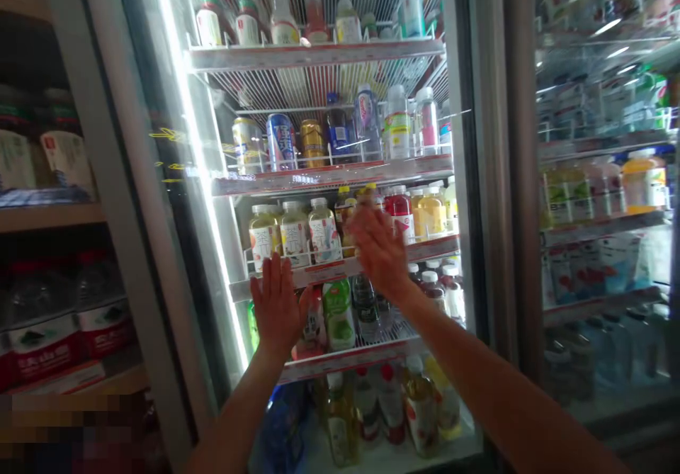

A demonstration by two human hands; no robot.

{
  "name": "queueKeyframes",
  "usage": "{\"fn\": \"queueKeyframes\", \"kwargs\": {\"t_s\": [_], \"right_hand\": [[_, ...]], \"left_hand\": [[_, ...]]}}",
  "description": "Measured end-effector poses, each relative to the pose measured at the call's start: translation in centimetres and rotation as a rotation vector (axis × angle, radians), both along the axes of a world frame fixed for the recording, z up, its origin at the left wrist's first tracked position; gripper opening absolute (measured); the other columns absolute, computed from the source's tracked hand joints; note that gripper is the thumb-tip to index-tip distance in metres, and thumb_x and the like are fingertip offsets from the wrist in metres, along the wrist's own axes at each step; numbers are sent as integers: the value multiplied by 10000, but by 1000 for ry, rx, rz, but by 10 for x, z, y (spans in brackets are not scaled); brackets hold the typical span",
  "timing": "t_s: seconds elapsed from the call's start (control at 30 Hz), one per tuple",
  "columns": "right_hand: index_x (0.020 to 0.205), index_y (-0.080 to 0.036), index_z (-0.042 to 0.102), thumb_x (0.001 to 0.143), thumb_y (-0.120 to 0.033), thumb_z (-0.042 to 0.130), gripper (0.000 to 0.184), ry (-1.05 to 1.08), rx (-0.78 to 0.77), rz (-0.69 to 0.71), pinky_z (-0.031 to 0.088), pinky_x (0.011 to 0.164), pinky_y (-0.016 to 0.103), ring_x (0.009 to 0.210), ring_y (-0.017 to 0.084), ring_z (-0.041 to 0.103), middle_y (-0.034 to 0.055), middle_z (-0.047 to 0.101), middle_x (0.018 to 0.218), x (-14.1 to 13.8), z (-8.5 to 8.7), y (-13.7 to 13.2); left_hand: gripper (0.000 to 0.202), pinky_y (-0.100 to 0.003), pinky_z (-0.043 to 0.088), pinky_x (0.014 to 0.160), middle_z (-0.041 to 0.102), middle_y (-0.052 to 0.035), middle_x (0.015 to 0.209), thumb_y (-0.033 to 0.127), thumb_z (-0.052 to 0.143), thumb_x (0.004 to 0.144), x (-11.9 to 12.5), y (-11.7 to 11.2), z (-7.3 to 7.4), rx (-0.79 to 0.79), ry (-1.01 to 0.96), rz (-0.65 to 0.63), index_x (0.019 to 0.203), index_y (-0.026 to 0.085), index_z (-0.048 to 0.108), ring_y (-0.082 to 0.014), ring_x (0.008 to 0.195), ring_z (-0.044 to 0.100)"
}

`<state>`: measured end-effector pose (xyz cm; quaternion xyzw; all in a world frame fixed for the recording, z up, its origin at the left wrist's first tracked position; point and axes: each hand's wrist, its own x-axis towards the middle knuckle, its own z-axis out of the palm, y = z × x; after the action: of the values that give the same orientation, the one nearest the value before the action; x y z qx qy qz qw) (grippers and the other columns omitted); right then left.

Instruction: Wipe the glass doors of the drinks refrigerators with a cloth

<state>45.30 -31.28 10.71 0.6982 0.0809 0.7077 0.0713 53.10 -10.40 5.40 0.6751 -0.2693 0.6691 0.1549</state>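
Note:
My left hand (pixel 277 307) is raised with its fingers stretched upward and apart, holding nothing. It is in front of the shelf edge, just below the tea bottles (pixel 294 232) with white caps and pale labels. Higher and to the right, my right hand (pixel 378 247) reaches to the same shelf and is smeared by motion. It partly covers the yellow-capped bottles (pixel 343 208), and a red drink bottle (pixel 399 212) stands just right of it. Whether its fingers touch or grip a bottle cannot be made out.
A lit fridge has wire shelves, with cans (pixel 280 141) above and a green-labelled bottle (pixel 338 314) below. Several bottles (pixel 343 424) stand at the bottom. A metal door frame (pixel 513 176) borders another fridge at right. Wooden shelves (pixel 53 215) with packed bottles are at left.

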Motion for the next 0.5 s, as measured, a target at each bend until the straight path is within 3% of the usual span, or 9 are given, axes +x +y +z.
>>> {"fn": "queueKeyframes", "kwargs": {"t_s": [0.1, 0.17, 0.23, 0.33, 0.4, 0.47, 0.5], "right_hand": [[1302, -220, 438, 887, -265, 362, 424, -166, 259, -112, 264, 1025, 542, 1296, 257, 332, 81, 405, 1385, -26, -9, -79], [1322, -173, 412, 882, -278, 350, 456, -229, 371, -119, 302, 996, 556, 1283, 284, 341, 116, 382, 1393, -32, -11, -102], [1338, -147, 387, 877, -251, 351, 474, -220, 345, -74, 308, 1013, 527, 1308, 283, 296, 121, 335, 1419, -26, -13, -86], [1348, -180, 383, 851, -202, 394, 497, -38, 113, 7, 232, 1090, 471, 1362, 257, 174, 65, 291, 1451, -3, -17, -15], [1318, -220, 426, 838, -222, 430, 480, 92, -68, 29, 203, 1111, 444, 1366, 232, 169, 24, 339, 1431, 8, -21, 27], [1292, -241, 454, 846, -235, 428, 446, 131, -169, 32, 194, 1116, 432, 1358, 206, 199, 3, 389, 1404, 9, -24, 38], [1293, -241, 451, 855, -227, 415, 439, 114, -170, 27, 193, 1114, 435, 1354, 198, 213, 4, 403, 1395, 5, -27, 30]], "left_hand": [[663, -485, 74, 1106, 221, -181, 1465, 417, 354, 894, -1, -9, 1, -34, 5, 3, 1425, 125, 85, -241, 1384, 83], [668, -500, 55, 1103, 201, -185, 1471, 415, 346, 896, 0, -12, 0, -59, 15, -5, 1426, 123, 64, -249, 1385, 70], [669, -510, 42, 1100, 183, -185, 1476, 412, 345, 896, 0, -14, -1, -68, 17, -18, 1426, 129, 51, -251, 1385, 61], [650, -513, 48, 1099, 184, -177, 1478, 398, 345, 900, -2, -15, -3, -74, 24, -34, 1427, 143, 63, -248, 1385, 63], [635, -512, 71, 1098, 200, -173, 1475, 389, 350, 900, -4, -16, -3, -90, 42, -34, 1427, 152, 86, -251, 1384, 80], [627, -513, 93, 1096, 218, -172, 1470, 385, 362, 897, -7, -16, -3, -102, 66, -29, 1425, 156, 112, -255, 1382, 97], [628, -512, 100, 1095, 224, -173, 1468, 386, 369, 895, -8, -16, -3, -102, 75, -27, 1423, 154, 122, -257, 1382, 100]]}}
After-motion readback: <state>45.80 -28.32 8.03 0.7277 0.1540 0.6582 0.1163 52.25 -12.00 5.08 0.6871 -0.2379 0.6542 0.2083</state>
